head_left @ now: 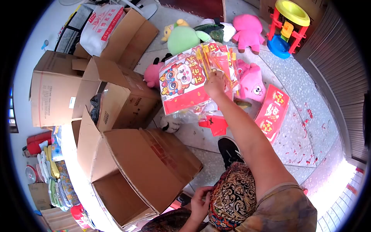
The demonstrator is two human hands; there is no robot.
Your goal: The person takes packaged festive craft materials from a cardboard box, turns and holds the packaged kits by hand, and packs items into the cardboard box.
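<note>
My right hand [215,83] reaches forward over a pile of clear-wrapped packets. Its fingers are closed on a packet with yellow sticks [203,58], lying on the pile's right half. Beside it is a packet printed with a colourful cartoon lion face [177,79] and red and gold lettering. My left hand [200,203] is low in the view, against the patterned cloth over my knee. Its fingers are curled together, and whether anything is between them is hidden. A red piece marked with a dark cross [215,125] lies below the pile.
Open cardboard boxes [154,166] crowd the left side. Around the pile lie a green plush toy [183,40] and pink plush toys [248,33]. A red printed pack [273,112] rests on the floor to the right. A plastic toy with a yellow funnel [292,12] stands by the shutter [332,73].
</note>
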